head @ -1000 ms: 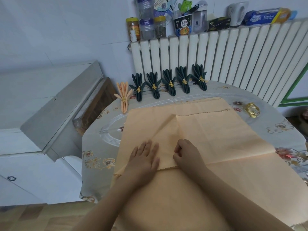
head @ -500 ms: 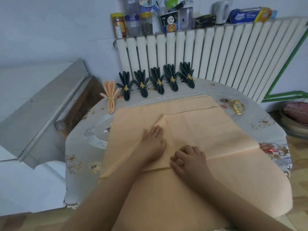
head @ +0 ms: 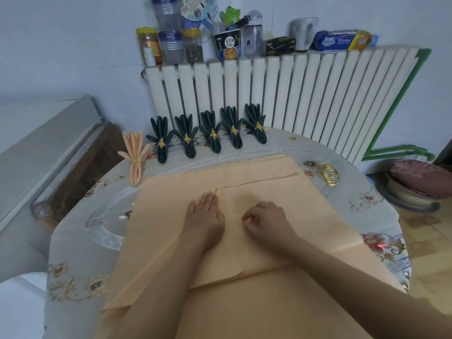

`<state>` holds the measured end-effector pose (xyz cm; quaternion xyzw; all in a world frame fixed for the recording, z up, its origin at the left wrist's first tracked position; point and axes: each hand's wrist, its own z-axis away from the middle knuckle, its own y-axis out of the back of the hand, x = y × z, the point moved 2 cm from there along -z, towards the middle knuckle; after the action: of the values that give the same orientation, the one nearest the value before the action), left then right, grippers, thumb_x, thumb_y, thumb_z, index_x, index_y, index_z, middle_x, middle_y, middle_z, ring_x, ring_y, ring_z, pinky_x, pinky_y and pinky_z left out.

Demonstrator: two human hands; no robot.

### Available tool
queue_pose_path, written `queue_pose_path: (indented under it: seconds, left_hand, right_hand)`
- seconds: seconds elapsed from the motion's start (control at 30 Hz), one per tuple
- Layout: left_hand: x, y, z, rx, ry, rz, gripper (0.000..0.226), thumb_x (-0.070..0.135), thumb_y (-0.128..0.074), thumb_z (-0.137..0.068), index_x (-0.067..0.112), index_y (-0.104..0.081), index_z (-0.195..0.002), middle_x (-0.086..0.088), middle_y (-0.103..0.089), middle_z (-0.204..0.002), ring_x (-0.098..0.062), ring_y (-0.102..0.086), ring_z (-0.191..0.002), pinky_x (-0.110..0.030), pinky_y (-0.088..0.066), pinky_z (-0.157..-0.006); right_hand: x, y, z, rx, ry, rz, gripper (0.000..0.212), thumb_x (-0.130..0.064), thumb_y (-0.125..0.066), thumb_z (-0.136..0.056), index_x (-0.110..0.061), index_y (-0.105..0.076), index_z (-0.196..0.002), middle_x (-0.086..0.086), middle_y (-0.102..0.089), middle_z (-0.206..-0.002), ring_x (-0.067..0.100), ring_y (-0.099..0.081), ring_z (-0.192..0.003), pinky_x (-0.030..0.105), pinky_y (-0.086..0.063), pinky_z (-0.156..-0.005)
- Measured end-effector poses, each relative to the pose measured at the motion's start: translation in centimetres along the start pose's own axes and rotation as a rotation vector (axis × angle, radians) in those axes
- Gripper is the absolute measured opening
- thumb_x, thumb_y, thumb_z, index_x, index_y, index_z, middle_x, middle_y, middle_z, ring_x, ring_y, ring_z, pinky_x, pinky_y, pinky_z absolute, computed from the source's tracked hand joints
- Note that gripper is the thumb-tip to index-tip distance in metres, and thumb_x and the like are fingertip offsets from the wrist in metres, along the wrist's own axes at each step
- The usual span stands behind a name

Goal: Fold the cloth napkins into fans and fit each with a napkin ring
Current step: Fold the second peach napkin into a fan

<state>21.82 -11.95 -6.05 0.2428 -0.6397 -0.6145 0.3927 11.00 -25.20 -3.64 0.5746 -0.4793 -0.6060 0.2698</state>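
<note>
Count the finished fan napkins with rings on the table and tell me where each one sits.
6. Five dark green fans stand in a row before the radiator. One peach fan lies at the row's left end. None seem hidden.

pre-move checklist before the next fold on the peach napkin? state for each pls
1. Left hand flat on the peach napkin, pinning it: ok.
2. Right hand has a hold on the cloth: cannot tell; fingers are curled on it, but a pinch is not visible.
3. Folded flap lies flat, scalloped edge showing: ok.
4. Spare gold rings on the table, right of the napkin: ok.
5. Finished fans, five dark green and one peach, stand apart from the work area: ok.
6. Near napkin edge within the table: not ok, it hangs over the front.
</note>
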Motion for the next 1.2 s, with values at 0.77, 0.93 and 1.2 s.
queue_pose_path:
  seconds: [0.77, 0.93, 1.2]
  left_hand:
    - [-0.1, 0.0, -0.1, 0.061, 0.011, -0.010, 0.054, 0.031, -0.019, -0.101, 0.017, -0.009, -0.152, 0.003, -0.004, -0.160, -0.008, 0.000, -0.146, -0.035, 0.002, -0.119]
    - [0.2, 0.1, -0.2, 0.097, -0.032, 0.006, 0.053, 0.027, -0.022, -0.100, 0.011, -0.016, -0.151, -0.001, -0.010, -0.159, -0.010, -0.001, -0.146, -0.036, 0.006, -0.119]
    - [0.1, -0.1, 0.3, 0.163, -0.123, 0.077, 0.072, 0.031, -0.012, -0.081, 0.006, -0.030, -0.146, -0.008, -0.027, -0.154, -0.017, -0.015, -0.145, -0.028, 0.004, -0.118]
  right_hand:
    - [6.5, 8.6, -8.8, -0.206, -0.198, 0.752, 0.021, -0.016, -0.041, -0.092, -0.018, -0.062, -0.093, -0.002, -0.052, -0.079, 0.023, -0.046, -0.091, 0.036, -0.026, -0.092]
    - [4.1, 8.9, -4.5, 0.085, -0.119, 0.547, 0.022, -0.016, -0.045, -0.088, -0.018, -0.066, -0.094, 0.004, -0.064, -0.086, 0.024, -0.054, -0.087, 0.030, -0.038, -0.075]
    - [-1.2, 2.4, 3.7, 0.050, -0.055, 0.170, 0.021, -0.030, -0.051, -0.089, -0.021, -0.068, -0.097, 0.001, -0.065, -0.102, 0.021, -0.056, -0.103, 0.028, -0.041, -0.075]
